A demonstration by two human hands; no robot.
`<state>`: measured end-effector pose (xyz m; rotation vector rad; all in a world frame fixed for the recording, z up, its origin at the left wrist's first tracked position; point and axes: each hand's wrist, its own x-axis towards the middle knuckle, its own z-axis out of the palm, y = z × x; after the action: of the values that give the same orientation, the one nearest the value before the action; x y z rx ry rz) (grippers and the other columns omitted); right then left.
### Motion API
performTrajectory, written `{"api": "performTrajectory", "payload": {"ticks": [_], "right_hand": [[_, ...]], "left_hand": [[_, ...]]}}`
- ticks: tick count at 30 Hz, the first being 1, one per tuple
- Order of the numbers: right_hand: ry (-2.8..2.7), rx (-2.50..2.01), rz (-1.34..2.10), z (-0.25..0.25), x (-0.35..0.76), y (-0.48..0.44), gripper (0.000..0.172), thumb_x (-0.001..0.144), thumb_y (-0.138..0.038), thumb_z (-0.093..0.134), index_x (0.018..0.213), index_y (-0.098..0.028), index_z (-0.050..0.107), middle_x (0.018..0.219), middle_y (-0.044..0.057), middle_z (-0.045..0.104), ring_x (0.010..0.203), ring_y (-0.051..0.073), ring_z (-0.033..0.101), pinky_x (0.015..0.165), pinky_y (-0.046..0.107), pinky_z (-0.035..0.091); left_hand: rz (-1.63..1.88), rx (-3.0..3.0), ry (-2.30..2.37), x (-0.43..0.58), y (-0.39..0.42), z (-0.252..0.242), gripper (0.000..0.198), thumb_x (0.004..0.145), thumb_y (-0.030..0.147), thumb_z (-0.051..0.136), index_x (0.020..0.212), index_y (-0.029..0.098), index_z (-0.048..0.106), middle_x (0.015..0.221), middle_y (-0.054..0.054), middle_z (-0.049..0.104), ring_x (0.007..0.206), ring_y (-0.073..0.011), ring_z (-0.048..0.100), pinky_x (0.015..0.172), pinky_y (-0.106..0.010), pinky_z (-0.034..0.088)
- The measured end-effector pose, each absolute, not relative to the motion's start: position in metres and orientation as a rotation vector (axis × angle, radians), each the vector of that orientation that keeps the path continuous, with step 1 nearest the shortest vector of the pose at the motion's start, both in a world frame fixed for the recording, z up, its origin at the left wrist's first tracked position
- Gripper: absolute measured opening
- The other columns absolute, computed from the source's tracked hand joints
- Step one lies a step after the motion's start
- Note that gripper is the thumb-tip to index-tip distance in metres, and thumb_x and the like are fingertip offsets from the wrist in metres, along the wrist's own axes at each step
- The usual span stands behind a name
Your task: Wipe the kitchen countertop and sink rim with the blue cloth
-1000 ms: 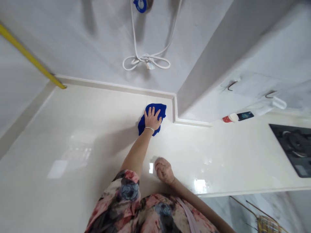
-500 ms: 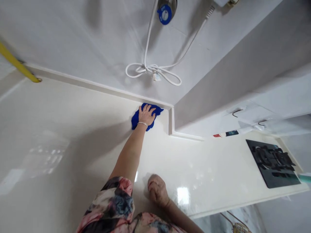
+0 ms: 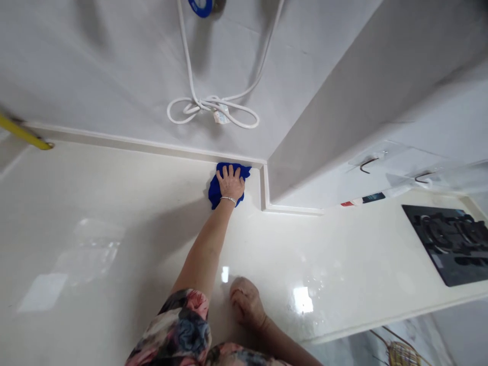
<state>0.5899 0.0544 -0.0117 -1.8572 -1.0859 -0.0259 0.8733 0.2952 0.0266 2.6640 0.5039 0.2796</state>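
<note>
My left hand lies flat on a crumpled blue cloth, its fingers spread and pressing it against the white countertop. The cloth touches the low ledge at the foot of the wall, near the inner corner. A thin bracelet circles the left wrist. Closer to my body, my right hand rests on the counter as a closed fist, with no object visible in it.
A tied white cable hangs on the wall above the cloth. A boxed-out wall section with hooks juts in at right. Beyond it is a black gas stove. A yellow pipe meets the counter at far left. A wicker item is below the counter edge.
The camera view has shifted, so the cable and blue valve appear further left and higher. My left hand stays spread on the cloth near the corner; my right fist remains closed.
</note>
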Motion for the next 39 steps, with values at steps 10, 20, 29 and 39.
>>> {"api": "performTrajectory", "payload": {"ticks": [10,20,29,39], "right_hand": [[-1.071,-1.864,-0.037,-0.011,0.59,0.057,0.02,0.1,-0.014,0.047,0.085,-0.026,0.053,0.081,0.002,0.066,0.075,0.018,0.06,0.069,0.034,0.049],[-1.111,-1.821,-0.087,-0.009,0.597,0.059,0.025,0.104,-0.016,0.04,0.085,-0.026,0.052,0.078,0.002,0.064,0.075,0.018,0.06,0.068,0.032,0.049],[-1.142,-1.835,-0.095,-0.009,0.598,0.056,0.028,0.103,-0.012,0.038,0.083,-0.026,0.053,0.079,0.002,0.064,0.075,0.018,0.06,0.069,0.033,0.05],[-1.137,-1.794,-0.095,-0.013,0.596,0.052,0.03,0.09,-0.001,0.041,0.08,-0.026,0.054,0.08,0.002,0.063,0.079,0.017,0.063,0.071,0.031,0.053]], "left_hand": [[0.192,2.621,0.006,0.904,0.275,0.018,0.054,0.1,0.025,0.042,0.148,0.023,0.067,0.163,-0.011,0.058,0.156,-0.0341,0.04,0.131,-0.062,0.022],[0.098,2.505,-0.182,0.863,0.282,0.021,0.04,0.09,0.019,0.053,0.118,0.028,0.08,0.152,-0.004,0.069,0.145,-0.0273,0.054,0.131,-0.056,0.028],[0.044,2.499,-0.323,0.736,0.278,0.023,0.038,0.086,0.015,0.056,0.111,0.029,0.08,0.145,-0.001,0.073,0.141,-0.025,0.057,0.129,-0.053,0.032],[-0.032,2.427,-0.427,0.541,0.312,0.021,0.046,0.082,0.011,0.06,0.118,0.032,0.08,0.145,0.0,0.073,0.142,-0.025,0.058,0.132,-0.052,0.029]]}}
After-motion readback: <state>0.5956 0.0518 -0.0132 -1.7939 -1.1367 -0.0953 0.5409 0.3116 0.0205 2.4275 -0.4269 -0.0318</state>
